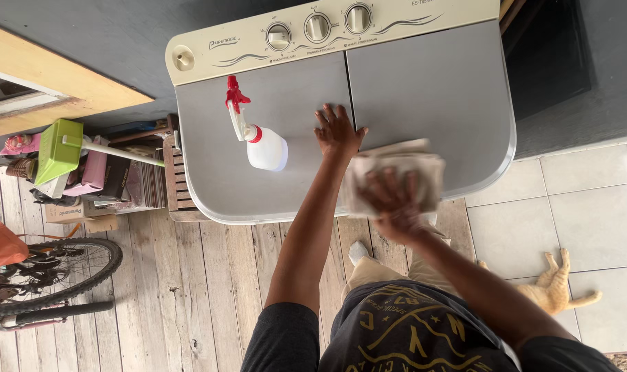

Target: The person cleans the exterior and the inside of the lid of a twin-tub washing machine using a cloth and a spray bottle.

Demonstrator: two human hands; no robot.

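A twin-tub washing machine with a flat grey lid (424, 89) and a cream control panel (258, 48) with three knobs stands in front of me. My left hand (337, 132) lies flat on the lid near its middle seam, fingers apart, holding nothing. My right hand (395, 198) presses a folded grey wad of paper or cloth (424, 169) onto the lid near its front edge, fingers spread over it. A white spray bottle (266, 148) with a red trigger lies on its side on the left half of the lid, just left of my left hand.
An orange cat (554, 288) lies on the white tiles at right. A bicycle wheel (48, 275) is at far left on the wooden floor. A green dustpan (57, 148) and stacked boxes sit left of the machine. My foot (358, 251) is under the lid's edge.
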